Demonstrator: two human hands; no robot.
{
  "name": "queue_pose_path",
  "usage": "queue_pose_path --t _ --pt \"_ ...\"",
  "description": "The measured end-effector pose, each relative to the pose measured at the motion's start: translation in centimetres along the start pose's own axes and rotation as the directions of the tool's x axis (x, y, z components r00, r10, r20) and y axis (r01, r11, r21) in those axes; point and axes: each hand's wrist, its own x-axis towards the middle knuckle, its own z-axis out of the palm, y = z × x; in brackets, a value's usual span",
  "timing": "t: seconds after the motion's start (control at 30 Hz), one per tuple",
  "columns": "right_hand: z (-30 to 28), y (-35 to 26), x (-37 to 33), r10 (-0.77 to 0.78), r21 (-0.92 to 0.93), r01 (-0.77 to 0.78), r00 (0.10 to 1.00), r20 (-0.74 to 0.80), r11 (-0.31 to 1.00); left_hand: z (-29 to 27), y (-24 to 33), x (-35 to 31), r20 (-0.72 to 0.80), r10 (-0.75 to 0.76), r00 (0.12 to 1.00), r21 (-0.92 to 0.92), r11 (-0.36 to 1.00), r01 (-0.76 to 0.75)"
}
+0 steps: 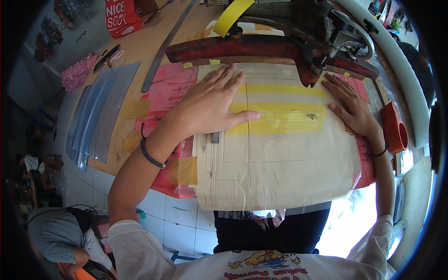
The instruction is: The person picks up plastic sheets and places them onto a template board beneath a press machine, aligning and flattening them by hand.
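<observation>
My left hand (213, 100) lies flat on a transparent plastic sheet (289, 186), fingers stretched toward the red bar and thumb out to the right. The sheet covers a beige surface with ruled lines and yellow tape strips (284, 116). At the sheet's right side my right hand (351, 109) rests with its fingers spread and nothing in it. Just beyond both hands runs a long red metal bar (261, 48), joined to a dark metal mechanism (331, 35). The sheet's near edge hangs past the table's front, above my lap.
Several loose transparent sheets (100, 116) lie at the left, beside a long metal ruler (163, 51) and a pink bumpy bundle (79, 72). A red bag (122, 17) is at the far left. An orange-red holder (393, 127) stands right. Another person (60, 233) sits at the lower left.
</observation>
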Motion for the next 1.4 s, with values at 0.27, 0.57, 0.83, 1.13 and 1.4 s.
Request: queue_pose_path --t 0.27,0.57,0.83,1.13,1.4 --pt "0.0 0.5 -0.3 -0.003 -0.038 0.001 0.999 -0.038 0.999 -0.8 0.6 -0.2 -0.018 -0.039 0.999 0.012 0.999 0.039" --pt "-0.3 1.1 -0.9 0.035 0.052 -0.035 0.999 0.003 0.998 -1.6 1.2 -0.7 0.005 -0.1 0.995 0.057 0.993 0.1" --pt "-0.1 1.2 -0.8 -0.06 0.075 0.067 0.994 -0.094 0.995 -2.2 1.2 -1.2 -0.026 -0.18 0.983 0.092 0.979 0.181" --pt "-0.7 1.2 -1.3 -0.106 0.082 0.118 0.984 -0.14 0.99 -3.1 -1.2 -1.5 -0.114 -0.146 0.983 0.155 0.974 0.163" --pt "-0.9 0.7 -1.3 -0.106 0.124 0.12 0.988 -0.111 0.985 -3.4 -2.7 -1.2 0.079 -0.12 0.99 -0.052 0.991 0.124"
